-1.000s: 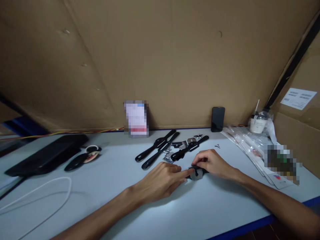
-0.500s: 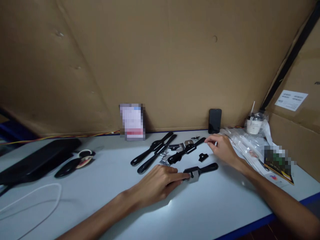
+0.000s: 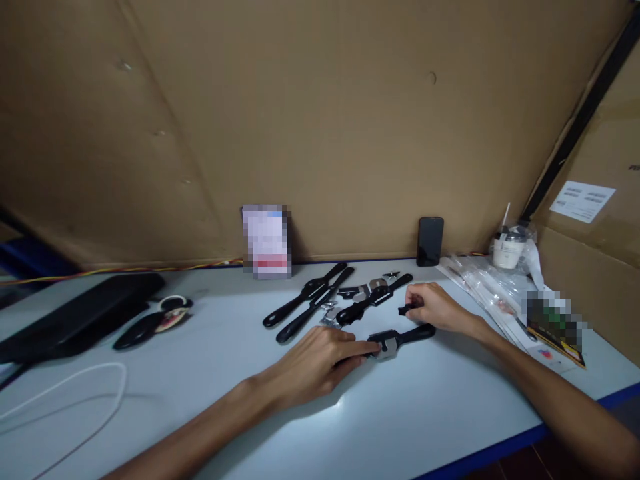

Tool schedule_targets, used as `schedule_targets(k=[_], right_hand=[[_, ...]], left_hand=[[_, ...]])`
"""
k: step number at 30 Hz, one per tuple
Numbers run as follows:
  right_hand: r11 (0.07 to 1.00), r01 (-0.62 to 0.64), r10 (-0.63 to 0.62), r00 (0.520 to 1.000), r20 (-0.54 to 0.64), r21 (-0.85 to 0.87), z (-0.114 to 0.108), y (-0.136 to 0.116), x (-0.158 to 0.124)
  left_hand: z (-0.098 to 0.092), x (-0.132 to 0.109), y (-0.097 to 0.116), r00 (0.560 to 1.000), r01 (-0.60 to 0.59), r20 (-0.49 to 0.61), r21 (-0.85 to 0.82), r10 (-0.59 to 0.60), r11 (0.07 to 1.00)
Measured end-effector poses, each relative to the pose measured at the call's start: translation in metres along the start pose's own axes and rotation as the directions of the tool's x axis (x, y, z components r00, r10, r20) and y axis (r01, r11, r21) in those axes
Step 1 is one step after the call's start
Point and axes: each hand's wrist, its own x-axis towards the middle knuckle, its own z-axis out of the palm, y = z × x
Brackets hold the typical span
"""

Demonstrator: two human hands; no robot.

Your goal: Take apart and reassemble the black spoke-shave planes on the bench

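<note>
My left hand (image 3: 327,357) grips the left end of a black spokeshave (image 3: 419,333), its index finger resting by the silver blade (image 3: 389,349) on the body. The spokeshave's left handle is hidden under the fingers. Just above its right handle, my right hand (image 3: 437,305) pinches a small black lever cap (image 3: 406,311), partly covered by the fingertips. Behind lie more spokeshave bodies: one (image 3: 383,295) beside my right hand and two others, a left one (image 3: 290,308) and its neighbour (image 3: 305,317). Among them are loose blades (image 3: 379,284) and small metal parts (image 3: 330,316).
A phone (image 3: 431,241) and a blurred screen (image 3: 267,240) lean on the cardboard wall (image 3: 325,133). Plastic bags (image 3: 487,293) and a wrapped cup (image 3: 507,252) are at right. A black case (image 3: 90,310), keys with a fob (image 3: 145,328) and a white cable (image 3: 120,387) lie left.
My right hand has come down from the rear spokeshave's handle and taken hold of the black lever cap that lay on the table. My left hand stays on the near spokeshave.
</note>
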Motion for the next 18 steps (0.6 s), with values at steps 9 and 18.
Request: schedule_targets(k=[9,18], right_hand=[[0.973,-0.008,0.05,0.983,-0.178,0.232,-0.002,-0.011,-0.002],[0.76,-0.099,0.066,0.995,0.076,0.643,0.007,-0.037,-0.015]], left_hand=[[0.0,-0.001,0.002,0.996,0.094,0.001,-0.03,-0.094,0.995],[-0.006,0.002,0.009,0.963,0.266,0.057,-0.048,-0.263,0.963]])
